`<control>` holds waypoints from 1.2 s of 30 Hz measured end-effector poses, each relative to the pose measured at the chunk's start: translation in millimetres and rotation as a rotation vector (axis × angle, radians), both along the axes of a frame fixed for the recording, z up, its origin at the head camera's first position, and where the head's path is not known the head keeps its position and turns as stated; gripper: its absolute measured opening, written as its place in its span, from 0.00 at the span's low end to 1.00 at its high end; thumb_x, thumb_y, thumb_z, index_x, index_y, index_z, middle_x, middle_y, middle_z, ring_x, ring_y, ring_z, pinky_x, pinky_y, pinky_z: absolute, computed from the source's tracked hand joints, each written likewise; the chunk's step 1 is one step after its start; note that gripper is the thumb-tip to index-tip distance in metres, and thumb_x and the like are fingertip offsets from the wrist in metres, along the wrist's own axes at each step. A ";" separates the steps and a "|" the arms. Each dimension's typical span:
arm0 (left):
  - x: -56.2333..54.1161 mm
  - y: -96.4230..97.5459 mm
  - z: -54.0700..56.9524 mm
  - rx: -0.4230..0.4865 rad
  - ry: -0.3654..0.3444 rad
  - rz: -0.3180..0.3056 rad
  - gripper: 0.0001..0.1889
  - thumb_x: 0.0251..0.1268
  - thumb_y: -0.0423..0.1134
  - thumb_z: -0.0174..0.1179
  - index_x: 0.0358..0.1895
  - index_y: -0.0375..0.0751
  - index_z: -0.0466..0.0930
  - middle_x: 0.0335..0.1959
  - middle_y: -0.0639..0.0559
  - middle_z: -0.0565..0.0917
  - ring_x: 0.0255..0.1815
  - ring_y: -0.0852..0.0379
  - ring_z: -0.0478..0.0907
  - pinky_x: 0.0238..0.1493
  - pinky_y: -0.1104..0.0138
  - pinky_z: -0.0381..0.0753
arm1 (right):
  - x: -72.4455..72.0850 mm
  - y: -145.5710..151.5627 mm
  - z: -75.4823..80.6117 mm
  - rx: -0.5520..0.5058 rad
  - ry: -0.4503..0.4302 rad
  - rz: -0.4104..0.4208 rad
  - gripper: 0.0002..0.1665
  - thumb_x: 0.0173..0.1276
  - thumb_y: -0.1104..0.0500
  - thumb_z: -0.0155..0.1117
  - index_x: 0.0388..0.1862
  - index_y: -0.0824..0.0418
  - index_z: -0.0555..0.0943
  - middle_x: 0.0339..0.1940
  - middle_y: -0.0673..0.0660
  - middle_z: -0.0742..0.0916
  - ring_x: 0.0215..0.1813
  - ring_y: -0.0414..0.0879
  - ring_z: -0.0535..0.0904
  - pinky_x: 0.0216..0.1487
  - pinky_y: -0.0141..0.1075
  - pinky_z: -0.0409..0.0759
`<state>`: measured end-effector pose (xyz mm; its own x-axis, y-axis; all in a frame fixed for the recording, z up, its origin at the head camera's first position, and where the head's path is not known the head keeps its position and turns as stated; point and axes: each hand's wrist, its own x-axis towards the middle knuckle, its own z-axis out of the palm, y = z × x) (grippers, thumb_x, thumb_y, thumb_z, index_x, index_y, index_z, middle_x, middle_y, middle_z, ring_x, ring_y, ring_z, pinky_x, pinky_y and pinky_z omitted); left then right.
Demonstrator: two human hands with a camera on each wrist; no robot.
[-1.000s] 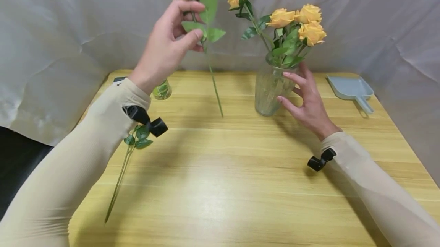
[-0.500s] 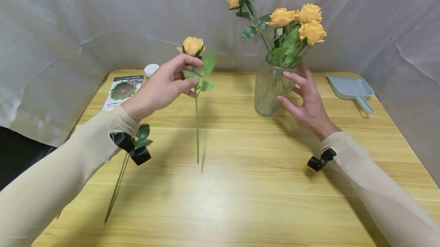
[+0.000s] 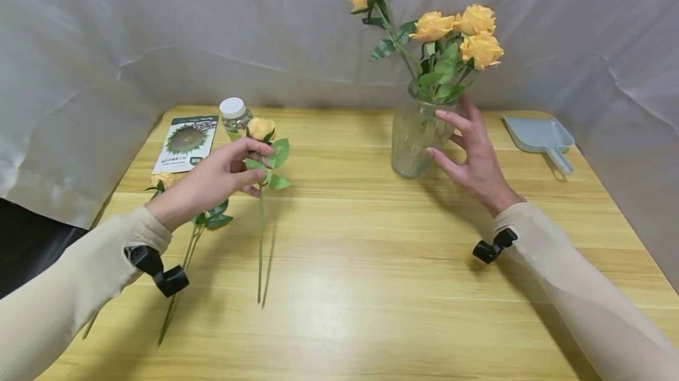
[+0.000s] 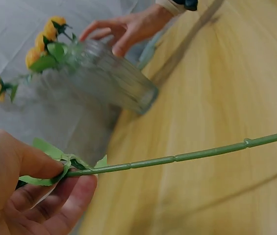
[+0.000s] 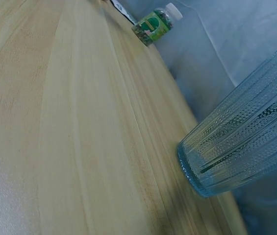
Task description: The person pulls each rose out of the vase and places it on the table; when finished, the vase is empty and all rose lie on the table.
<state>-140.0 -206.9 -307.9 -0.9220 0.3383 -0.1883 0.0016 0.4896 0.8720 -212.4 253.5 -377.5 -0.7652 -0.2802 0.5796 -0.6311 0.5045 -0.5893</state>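
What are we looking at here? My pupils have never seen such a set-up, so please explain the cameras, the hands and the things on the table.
There is no robot: a person works with two bare hands. The widest picture comes from a camera worn on the head; the others come from small black cameras on each wrist.

The left hand pinches a yellow rose by its stem. The right hand holds a glass vase containing four yellow roses. On the table are a packet, a white-lidded jar, a dustpan and partly hidden rose stems.
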 end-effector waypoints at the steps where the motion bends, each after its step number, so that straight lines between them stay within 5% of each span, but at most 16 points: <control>1: 1.6 -3.7 -4.5 -0.001 -0.010 0.003 0.22 0.86 0.32 0.56 0.77 0.45 0.70 0.70 0.40 0.74 0.58 0.43 0.84 0.59 0.54 0.93 | 0.3 -0.1 0.2 -0.001 -0.001 0.000 0.43 0.70 0.69 0.77 0.80 0.55 0.71 0.93 0.57 0.54 0.89 0.58 0.58 0.74 0.27 0.77; 13: 29.7 -31.7 -52.6 0.013 -0.124 0.019 0.21 0.85 0.31 0.57 0.75 0.36 0.72 0.72 0.35 0.73 0.48 0.52 0.85 0.51 0.58 0.94 | 2.0 -1.6 3.1 0.003 0.000 -0.004 0.42 0.69 0.69 0.77 0.79 0.55 0.71 0.93 0.56 0.54 0.88 0.58 0.61 0.76 0.38 0.81; 21: 37.1 -32.9 -66.6 0.012 -0.146 0.030 0.20 0.85 0.33 0.58 0.74 0.37 0.73 0.73 0.35 0.75 0.49 0.52 0.85 0.49 0.60 0.94 | 1.2 -0.6 1.9 0.004 -0.010 -0.003 0.42 0.70 0.69 0.77 0.80 0.55 0.71 0.93 0.57 0.54 0.88 0.59 0.61 0.75 0.58 0.81; 36: 37.2 -32.4 -81.2 -0.019 -0.131 0.010 0.15 0.86 0.34 0.57 0.68 0.37 0.75 0.59 0.36 0.79 0.45 0.49 0.86 0.48 0.61 0.94 | 0.6 -0.3 1.0 0.011 -0.005 0.000 0.42 0.71 0.69 0.77 0.80 0.55 0.71 0.93 0.56 0.54 0.89 0.58 0.59 0.75 0.29 0.77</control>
